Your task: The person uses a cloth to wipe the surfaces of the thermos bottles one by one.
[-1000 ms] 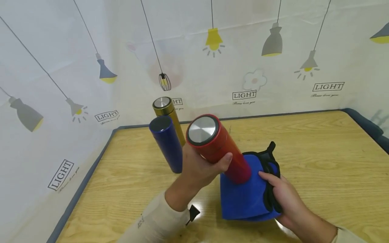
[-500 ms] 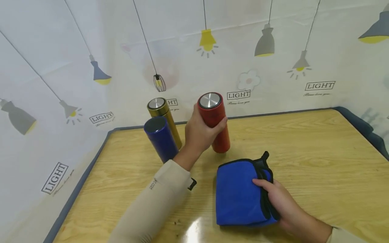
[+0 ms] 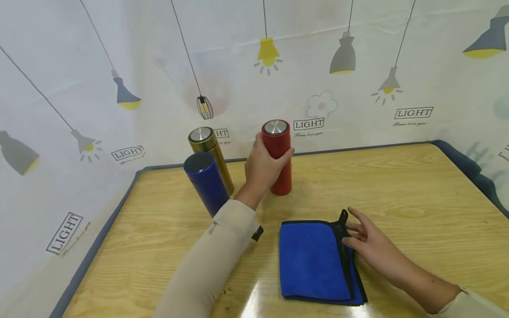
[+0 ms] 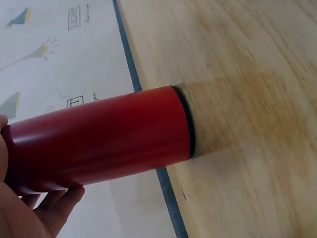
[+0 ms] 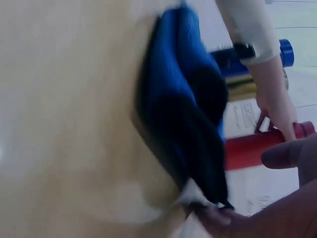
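Note:
My left hand (image 3: 262, 165) grips a red thermos bottle (image 3: 283, 176) round its upper part, toward the back of the table. The bottle stands upright; in the left wrist view its dark base rim (image 4: 187, 124) is at the wood, though whether it touches is hard to tell. A folded blue cloth (image 3: 312, 260) with black edging lies in front of it. At the cloth's right edge is my right hand (image 3: 377, 245), fingers spread and thumb apart, by the black corner loop. The right wrist view of the cloth is blurred.
Left of the red bottle stand a blue thermos bottle (image 3: 207, 183) and, just behind it, a gold one (image 3: 222, 165) with a steel lid. The wooden table (image 3: 417, 185) ends at a lamp-printed wall covering (image 3: 238, 79) at the back and left.
The red bottle moved from above the cloth back and away to the table behind, going from tilted to upright. My right hand let go of the cloth, which now lies flatter.

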`<state>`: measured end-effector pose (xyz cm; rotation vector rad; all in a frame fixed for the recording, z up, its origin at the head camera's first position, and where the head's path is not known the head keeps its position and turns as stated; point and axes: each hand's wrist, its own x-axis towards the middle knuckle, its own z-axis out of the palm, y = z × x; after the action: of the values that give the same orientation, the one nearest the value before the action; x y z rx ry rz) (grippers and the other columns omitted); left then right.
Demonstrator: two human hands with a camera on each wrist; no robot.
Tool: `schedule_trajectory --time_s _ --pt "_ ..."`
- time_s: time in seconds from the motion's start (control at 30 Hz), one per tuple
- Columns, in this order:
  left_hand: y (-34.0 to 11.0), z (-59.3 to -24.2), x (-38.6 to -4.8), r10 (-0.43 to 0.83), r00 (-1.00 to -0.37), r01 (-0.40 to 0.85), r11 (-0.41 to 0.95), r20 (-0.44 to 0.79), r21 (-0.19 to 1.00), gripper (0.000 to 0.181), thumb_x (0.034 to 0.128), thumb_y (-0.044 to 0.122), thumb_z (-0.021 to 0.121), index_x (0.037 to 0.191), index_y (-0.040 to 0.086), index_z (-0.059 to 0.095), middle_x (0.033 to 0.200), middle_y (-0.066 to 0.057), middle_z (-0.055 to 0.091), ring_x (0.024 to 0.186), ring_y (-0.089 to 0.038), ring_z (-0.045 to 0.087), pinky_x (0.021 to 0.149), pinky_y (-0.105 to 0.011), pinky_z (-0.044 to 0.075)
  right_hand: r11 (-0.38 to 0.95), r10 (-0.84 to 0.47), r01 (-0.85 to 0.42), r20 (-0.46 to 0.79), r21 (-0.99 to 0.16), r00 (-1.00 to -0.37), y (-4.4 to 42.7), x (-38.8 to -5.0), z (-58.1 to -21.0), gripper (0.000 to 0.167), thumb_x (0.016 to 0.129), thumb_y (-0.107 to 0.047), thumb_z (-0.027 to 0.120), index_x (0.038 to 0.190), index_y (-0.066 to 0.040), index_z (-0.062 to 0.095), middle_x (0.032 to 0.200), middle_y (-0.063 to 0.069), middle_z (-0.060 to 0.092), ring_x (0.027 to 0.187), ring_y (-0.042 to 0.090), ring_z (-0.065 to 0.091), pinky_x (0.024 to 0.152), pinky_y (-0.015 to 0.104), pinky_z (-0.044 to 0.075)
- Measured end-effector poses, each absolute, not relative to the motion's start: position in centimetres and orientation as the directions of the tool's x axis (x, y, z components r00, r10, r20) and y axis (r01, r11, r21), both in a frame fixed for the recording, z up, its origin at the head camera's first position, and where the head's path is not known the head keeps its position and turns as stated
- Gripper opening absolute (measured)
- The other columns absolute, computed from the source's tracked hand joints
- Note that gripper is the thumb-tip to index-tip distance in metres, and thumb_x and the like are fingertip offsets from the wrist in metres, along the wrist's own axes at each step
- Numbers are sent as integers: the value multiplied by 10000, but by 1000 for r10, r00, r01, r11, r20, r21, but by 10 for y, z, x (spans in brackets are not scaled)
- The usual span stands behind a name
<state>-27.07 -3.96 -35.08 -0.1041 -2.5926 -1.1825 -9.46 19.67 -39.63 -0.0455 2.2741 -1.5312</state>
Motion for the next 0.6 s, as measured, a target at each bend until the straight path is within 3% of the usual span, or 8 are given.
schedule_trajectory --time_s 0.17,0.27,0.33,0.43,0.53,0.6 --pt "-40 -352 -272 -26 -974 162 620 226 768 908 809 568 766 1506 242 284 1298 12 577 1164 -193 616 969 -480 537 622 -258 -135 -39 -771 -965 203 -108 -381 799 1027 -282 563 1616 -123 47 1625 278 183 1446 540 234 1072 717 322" --pt "-44 -358 -263 -4 -986 134 589 169 797 1084 783 571 791 1587 278 126 1448 -14 497 1301 -228 542 1041 -519 492 719 -276 -235 41 -654 -960 197 -120 -374 734 1044 -382 514 1613 -127 127 1632 271 172 1462 547 182 1076 762 242" --pt "-49 -362 -251 -3 -990 109 603 140 791 1184 773 616 776 1606 312 -9 1586 -37 357 1439 -258 401 1108 -559 423 780 -281 -273 74 -564 -957 191 -130 -373 706 1053 -448 457 1602 -100 183 1612 300 207 1456 556 186 1088 760 223" --pt "-57 -365 -224 1 -994 85 655 112 750 1245 772 707 711 1594 298 -131 1692 -61 94 1562 -311 81 1210 -603 230 856 -264 -270 77 -441 -962 181 -143 -372 715 1050 -527 391 1595 -97 219 1606 305 217 1457 567 173 1108 759 192" --pt "-66 -367 -195 53 -995 96 764 86 638 1254 773 813 601 1587 240 -162 1695 -67 -67 1546 -317 -156 1241 -607 55 902 -256 -265 71 -341 -964 172 -153 -372 751 1033 -593 360 1600 -122 215 1623 288 191 1471 567 132 1116 770 137" --pt "-69 -367 -177 100 -993 120 828 66 547 1248 776 854 537 1596 188 -127 1685 -84 -113 1524 -324 -219 1239 -608 13 916 -252 -259 61 -306 -966 165 -157 -370 774 1015 -638 349 1608 -165 195 1642 262 155 1485 559 88 1113 783 101"
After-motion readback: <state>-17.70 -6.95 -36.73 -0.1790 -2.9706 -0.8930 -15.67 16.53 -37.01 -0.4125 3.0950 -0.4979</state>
